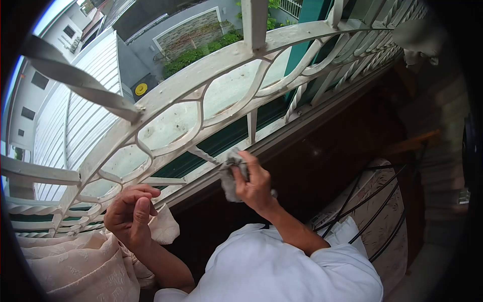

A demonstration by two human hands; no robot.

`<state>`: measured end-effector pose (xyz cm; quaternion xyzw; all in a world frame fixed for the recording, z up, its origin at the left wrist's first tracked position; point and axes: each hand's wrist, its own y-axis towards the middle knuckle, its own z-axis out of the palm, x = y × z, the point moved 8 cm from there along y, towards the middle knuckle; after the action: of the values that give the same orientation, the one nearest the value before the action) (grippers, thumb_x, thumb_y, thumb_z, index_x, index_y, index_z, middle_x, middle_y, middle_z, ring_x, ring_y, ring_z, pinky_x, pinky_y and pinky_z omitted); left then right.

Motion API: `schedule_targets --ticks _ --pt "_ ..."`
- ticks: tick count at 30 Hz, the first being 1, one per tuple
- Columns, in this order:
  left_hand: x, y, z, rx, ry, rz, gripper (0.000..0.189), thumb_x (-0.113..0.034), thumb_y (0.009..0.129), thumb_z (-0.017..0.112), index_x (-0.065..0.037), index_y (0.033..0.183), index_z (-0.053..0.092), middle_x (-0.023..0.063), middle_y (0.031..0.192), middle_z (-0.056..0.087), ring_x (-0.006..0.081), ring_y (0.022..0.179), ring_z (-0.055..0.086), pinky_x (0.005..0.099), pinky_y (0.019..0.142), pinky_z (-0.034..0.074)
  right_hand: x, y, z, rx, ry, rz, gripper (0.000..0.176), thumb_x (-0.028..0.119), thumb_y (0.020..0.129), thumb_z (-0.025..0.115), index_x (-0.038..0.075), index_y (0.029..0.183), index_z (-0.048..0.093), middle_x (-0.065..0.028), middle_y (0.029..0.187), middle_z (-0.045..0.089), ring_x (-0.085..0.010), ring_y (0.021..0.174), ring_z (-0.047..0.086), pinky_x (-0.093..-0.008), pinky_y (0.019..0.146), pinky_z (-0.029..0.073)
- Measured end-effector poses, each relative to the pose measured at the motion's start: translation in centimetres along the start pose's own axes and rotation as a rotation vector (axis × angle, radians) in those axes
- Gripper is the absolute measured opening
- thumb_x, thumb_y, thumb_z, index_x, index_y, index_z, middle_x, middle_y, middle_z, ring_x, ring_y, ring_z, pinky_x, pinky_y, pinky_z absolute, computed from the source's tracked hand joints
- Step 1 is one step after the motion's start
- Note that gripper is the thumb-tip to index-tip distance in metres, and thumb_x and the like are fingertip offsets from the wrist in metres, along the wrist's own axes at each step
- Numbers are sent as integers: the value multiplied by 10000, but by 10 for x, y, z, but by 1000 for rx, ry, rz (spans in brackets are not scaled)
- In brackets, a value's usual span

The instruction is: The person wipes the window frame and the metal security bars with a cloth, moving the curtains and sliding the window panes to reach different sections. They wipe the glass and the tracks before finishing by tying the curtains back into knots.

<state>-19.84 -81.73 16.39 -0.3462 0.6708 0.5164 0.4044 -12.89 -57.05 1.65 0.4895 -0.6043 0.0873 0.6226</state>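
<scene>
My right hand (255,185) is closed around a crumpled grey rag (230,189), close to the window sill (201,187) and the lower end of a twisted white bar. Part of the rag hangs below my fingers. To the left, my left hand (132,214) is raised beside the white metal window grille (173,111). Its fingers are loosely bent and the thumb stands apart, with nothing visible between them. Just under that hand hangs a cream patterned curtain (80,256), one fold of it showing to the right of the wrist.
Beyond the grille are a corrugated metal roof (75,116), a yellow round lid (141,89) and green shrubs (204,50). On my right stands a chair with dark metal rods (370,226) and a pale patterned cushion (385,211). Another cloth hangs at the upper right.
</scene>
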Motion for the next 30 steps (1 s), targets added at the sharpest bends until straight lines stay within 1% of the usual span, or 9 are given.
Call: schedule_targets --ticks 5,8,12,14,21,23,25,27,30 --pt "-8 -11 -4 12 35 18 126 -46 924 696 78 902 679 218 897 709 77 561 544 186 530 433 -32 42 75 -51 21 127 396 25 982 560 -87 1359 519 -279 1023 617 -456 904 629 -448 792 512" --pt "-2 -15 -14 33 116 -44 107 -32 915 687 71 885 685 192 873 712 88 582 551 192 530 422 -39 48 80 -236 6 102 381 16 999 505 -159 1337 493 -302 1071 592 -477 963 610 -480 830 495" --pt "-6 -25 -35 20 248 -96 132 -50 886 715 64 829 682 181 827 709 138 638 598 209 533 425 -102 70 90 -212 -82 250 361 15 978 531 -151 1294 482 -309 1115 555 -486 973 584 -477 911 491" --pt "4 -33 -47 32 307 -189 125 -43 888 710 60 825 678 183 812 707 153 663 616 228 542 444 -114 74 104 -291 -574 -66 331 32 958 570 -129 1239 501 -288 1192 503 -445 1013 572 -456 929 498" --pt "15 -39 -75 50 243 -228 141 -49 909 706 57 826 667 195 857 711 130 622 603 217 539 453 -198 76 112 -385 -570 106 267 64 954 515 -97 1163 551 -251 1110 534 -414 963 608 -436 852 540" --pt "17 -36 -82 117 242 -187 150 -68 915 710 60 843 676 200 861 711 116 599 586 216 535 450 -107 72 91 -320 -241 295 210 72 969 503 -78 1036 635 -262 988 590 -442 915 623 -475 830 519" --pt "19 -33 -94 143 222 -170 157 -73 909 712 62 834 681 206 853 712 122 587 587 218 532 445 -71 56 94 -312 -128 146 220 65 960 557 -95 1077 652 -255 962 603 -440 925 614 -484 839 513" --pt "15 -30 -102 183 242 -167 172 -84 905 715 62 823 680 207 835 711 127 587 592 220 532 444 -73 60 93 -149 -204 222 307 61 945 603 -104 1202 629 -253 1004 616 -448 955 612 -483 850 512" --pt "6 -26 -106 226 261 -144 199 -107 898 720 62 802 677 205 800 709 141 591 606 229 537 446 -68 70 90 -406 -305 208 355 28 941 582 -96 1274 592 -265 984 608 -441 956 610 -464 835 518"
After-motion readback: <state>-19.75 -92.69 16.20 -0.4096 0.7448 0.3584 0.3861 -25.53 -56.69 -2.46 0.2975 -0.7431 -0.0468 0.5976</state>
